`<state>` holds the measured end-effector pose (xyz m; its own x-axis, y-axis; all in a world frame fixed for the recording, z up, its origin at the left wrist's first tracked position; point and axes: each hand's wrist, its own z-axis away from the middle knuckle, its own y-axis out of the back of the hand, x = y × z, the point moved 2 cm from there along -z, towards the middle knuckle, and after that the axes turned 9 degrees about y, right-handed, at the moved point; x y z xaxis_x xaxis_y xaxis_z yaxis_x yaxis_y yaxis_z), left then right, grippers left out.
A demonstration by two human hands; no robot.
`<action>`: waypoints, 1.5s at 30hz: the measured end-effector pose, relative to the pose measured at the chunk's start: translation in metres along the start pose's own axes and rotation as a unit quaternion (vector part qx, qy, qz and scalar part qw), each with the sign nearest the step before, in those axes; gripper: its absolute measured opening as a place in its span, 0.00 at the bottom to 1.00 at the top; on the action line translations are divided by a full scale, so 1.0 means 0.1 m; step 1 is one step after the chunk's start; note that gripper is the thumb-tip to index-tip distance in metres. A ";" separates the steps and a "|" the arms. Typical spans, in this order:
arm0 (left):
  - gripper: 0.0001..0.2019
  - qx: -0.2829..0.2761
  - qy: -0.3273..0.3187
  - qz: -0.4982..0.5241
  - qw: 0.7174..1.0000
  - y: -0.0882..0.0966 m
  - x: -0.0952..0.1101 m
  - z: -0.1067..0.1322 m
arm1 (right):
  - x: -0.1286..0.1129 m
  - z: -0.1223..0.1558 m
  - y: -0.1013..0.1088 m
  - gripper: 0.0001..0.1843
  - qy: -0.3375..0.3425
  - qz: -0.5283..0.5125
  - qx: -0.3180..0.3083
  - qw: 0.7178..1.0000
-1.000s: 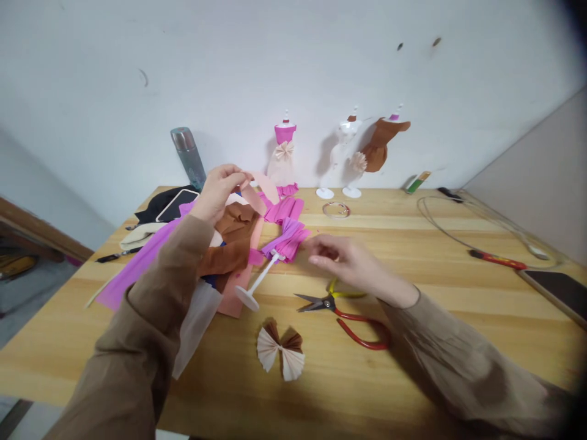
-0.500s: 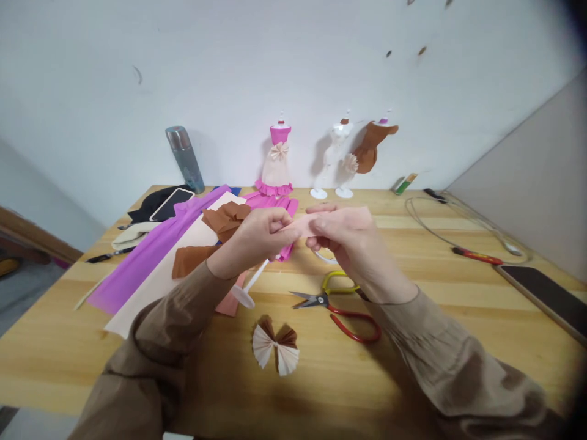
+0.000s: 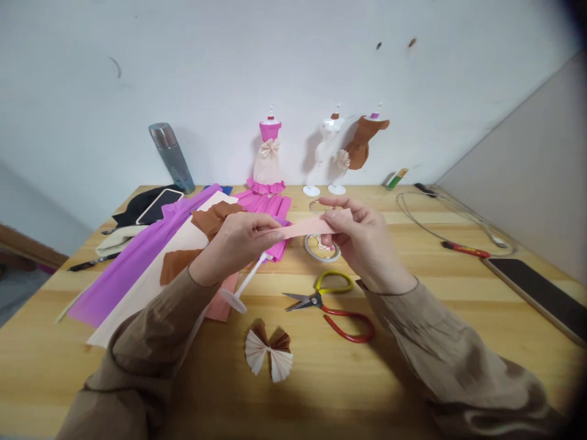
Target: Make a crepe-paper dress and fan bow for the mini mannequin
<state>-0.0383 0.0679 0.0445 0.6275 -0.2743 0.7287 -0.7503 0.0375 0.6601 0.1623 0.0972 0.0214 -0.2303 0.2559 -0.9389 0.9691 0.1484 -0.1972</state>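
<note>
Both hands hold one narrow pale pink paper strip [image 3: 306, 227] level above the wooden table [image 3: 458, 318]. My left hand [image 3: 241, 237] pinches its left end and my right hand [image 3: 355, 235] pinches its right end. Below the strip lie a small mannequin stand with a pink-purple paper skirt [image 3: 273, 241], tipped on its side, and a tape ring [image 3: 321, 249]. Scissors with one yellow and one red handle [image 3: 331, 302] lie under my right wrist. A brown and white paper bow [image 3: 268, 352] lies nearer to me.
Purple, cream, brown and pink paper sheets [image 3: 137, 263] spread at the left. Three dressed mannequins [image 3: 268, 153] stand by the wall, beside a grey flask [image 3: 169, 156]. A phone on dark cloth [image 3: 156, 205], a wire loop with a red tool [image 3: 463, 247] and a dark tablet [image 3: 536, 290] lie around.
My left hand brought the pink strip from above the paper pile to the middle. My right hand rose from the table and took the other end. The cream sheet now lies flat.
</note>
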 end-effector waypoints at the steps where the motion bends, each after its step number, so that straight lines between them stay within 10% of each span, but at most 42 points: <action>1: 0.12 0.000 0.002 0.001 1.000 0.01 0.00 0.00 | -0.01 -0.01 0.02 0.18 -0.004 0.002 0.005 1.000; 11: 0.15 -0.067 0.063 0.024 0.995 0.02 -0.04 -0.06 | -0.06 -0.08 0.22 0.09 0.090 0.116 0.044 0.988; 17: 0.16 -0.137 0.082 0.062 0.985 -0.01 0.06 -0.02 | -0.25 0.02 0.11 0.13 0.263 0.359 -0.110 0.888; 24: 0.18 -0.182 0.070 0.082 0.977 -0.07 0.09 0.01 | -0.03 0.09 -0.09 0.15 0.105 0.271 -0.297 0.909; 33: 0.14 -0.211 0.068 0.070 0.973 -0.07 0.03 -0.01 | 0.01 0.07 -0.03 0.22 -0.060 0.143 -0.324 0.933; 45: 0.11 -0.221 0.070 0.032 0.972 -0.08 -0.10 -0.07 | 0.09 0.00 0.06 0.25 -0.032 0.227 -0.345 0.910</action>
<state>-0.0371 0.0774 0.0334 0.6277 -0.1260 0.7681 -0.6448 0.4687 0.6038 0.1656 0.1008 0.0121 0.2074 0.3875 -0.8982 0.6709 0.6118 0.4189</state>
